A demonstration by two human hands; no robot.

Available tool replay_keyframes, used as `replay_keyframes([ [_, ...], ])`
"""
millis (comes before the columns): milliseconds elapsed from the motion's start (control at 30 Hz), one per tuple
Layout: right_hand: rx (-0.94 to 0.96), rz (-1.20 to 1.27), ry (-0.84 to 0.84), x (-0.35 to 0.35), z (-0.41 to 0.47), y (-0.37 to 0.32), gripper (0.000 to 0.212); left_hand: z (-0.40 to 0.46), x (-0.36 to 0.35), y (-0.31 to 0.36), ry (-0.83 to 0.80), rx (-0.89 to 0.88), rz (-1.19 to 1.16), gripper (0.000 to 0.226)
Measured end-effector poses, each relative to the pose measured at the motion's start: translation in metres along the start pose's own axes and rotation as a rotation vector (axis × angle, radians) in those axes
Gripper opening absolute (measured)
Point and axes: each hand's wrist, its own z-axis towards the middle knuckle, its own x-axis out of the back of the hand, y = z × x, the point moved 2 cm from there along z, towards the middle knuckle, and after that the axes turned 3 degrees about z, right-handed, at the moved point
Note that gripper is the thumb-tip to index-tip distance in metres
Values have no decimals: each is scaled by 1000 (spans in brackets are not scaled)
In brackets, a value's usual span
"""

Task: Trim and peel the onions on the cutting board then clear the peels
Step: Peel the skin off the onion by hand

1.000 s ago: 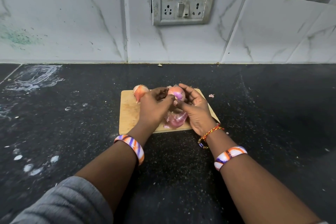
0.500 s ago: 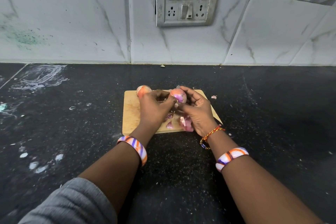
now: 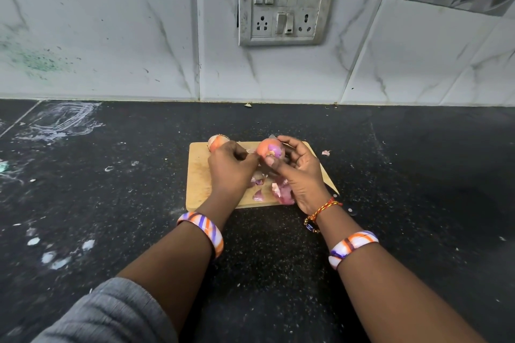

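Note:
A partly peeled onion (image 3: 269,149) is held above the far side of the wooden cutting board (image 3: 198,178). My right hand (image 3: 302,172) grips it, thumb pressed on its near side. My left hand (image 3: 230,168) has curled fingers and pinches the skin at the onion's left edge. A second onion (image 3: 217,142), still in its skin, sits at the board's far left corner. Loose pink peels (image 3: 281,191) lie on the board below my hands. A grey knife tip (image 3: 271,136) shows behind the held onion; the rest is hidden by my right hand.
The board lies on a dark speckled counter (image 3: 404,175) with white smears and crumbs at the left. One peel scrap (image 3: 325,152) lies on the counter right of the board. A tiled wall with a switch and socket panel (image 3: 285,4) stands behind.
A strip of peel that hung under my hands has dropped onto the board. My left hand has come back to the onion's skin. The onion stays in my right hand.

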Motion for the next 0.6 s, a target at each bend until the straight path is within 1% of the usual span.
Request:
replay_keyframes([
  [67,3,11,-9,0,1,0,44,1,0,0,3,2,26,29],
  [167,-4,100,-19,1,2,0,40,1,0,0,12,-13,67,28],
  [267,-18,169,-2,1,2,0,47,0,0,1,4,-48,36,11],
  [300,-29,192,2,1,3,0,45,0,0,1,-9,-61,16,12],
  [367,-57,238,14,2,4,1,34,0,-3,1,-60,-69,3,25],
  [433,-86,261,35,4,6,2,23,1,-5,0,-114,-43,-31,30],
  [500,-102,261,56,4,7,3,17,1,-7,1,-142,-55,-53,28],
  [600,-126,278,84,3,7,2,9,-1,-9,3,-219,-95,-83,18],
])
